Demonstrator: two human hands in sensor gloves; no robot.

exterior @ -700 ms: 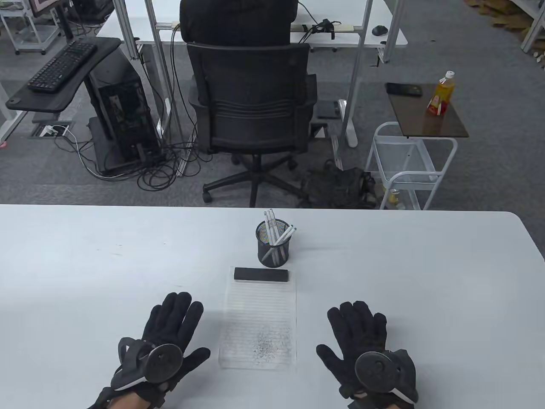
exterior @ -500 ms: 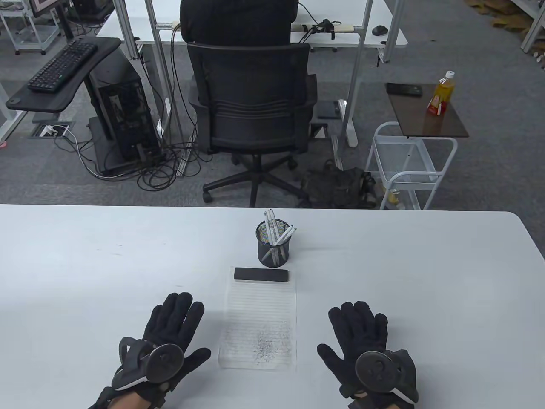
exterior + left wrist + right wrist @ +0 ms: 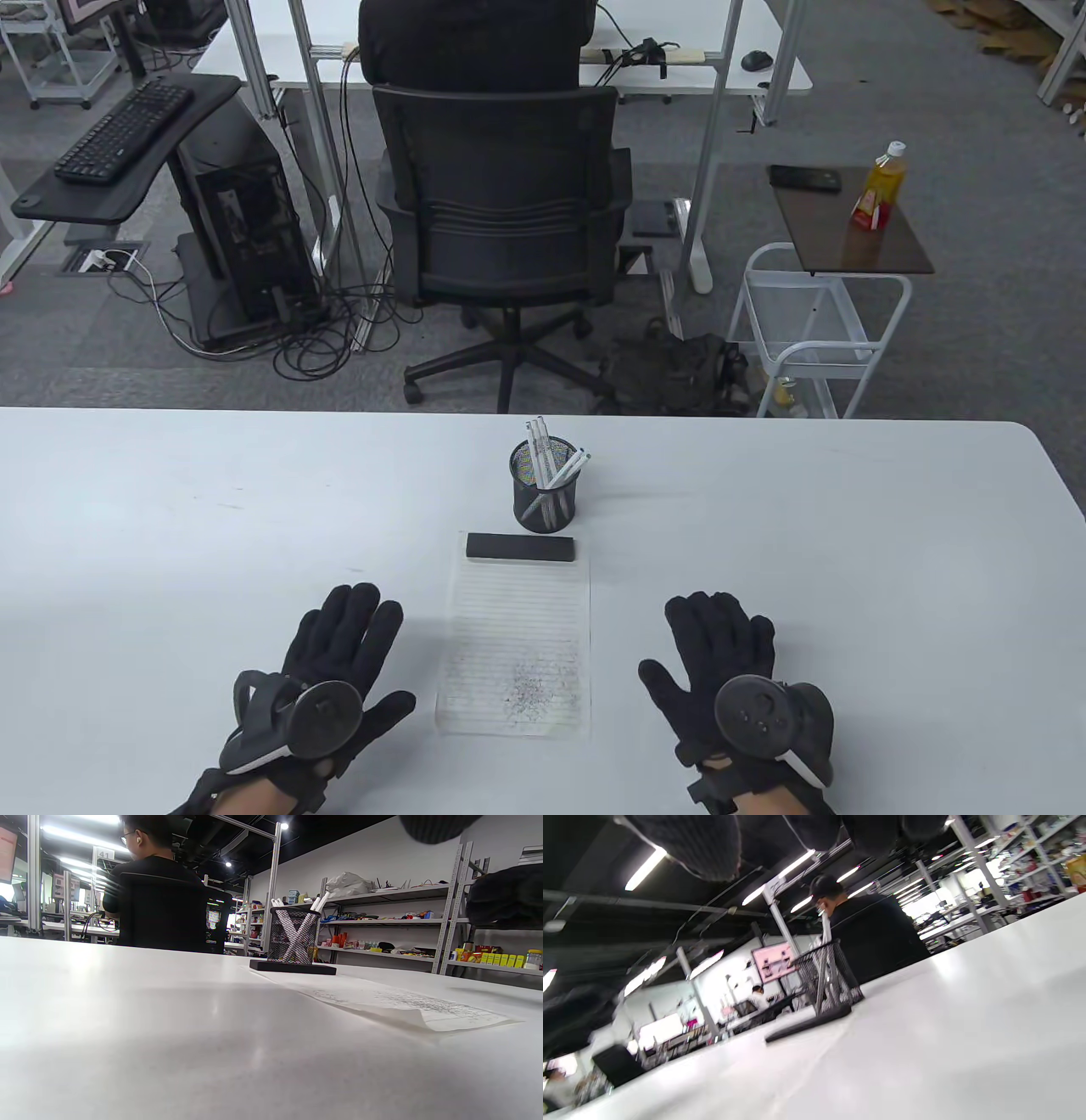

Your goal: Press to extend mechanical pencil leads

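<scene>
Both gloved hands, left (image 3: 335, 658) and right (image 3: 721, 658), lie flat and empty-fingered beside the scribbled sheet (image 3: 517, 649); a careless reach could topple the mesh cup (image 3: 545, 503) of mechanical pencils (image 3: 543, 454).

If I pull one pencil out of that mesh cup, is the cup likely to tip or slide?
Probably it slides before it tips: the mesh cup looks light, and stands free on the smooth table. The pencils lean crossed against its rim, so an angled pull may drag it. The left hand lies flat, holding nothing, and could likely steady it.
</scene>
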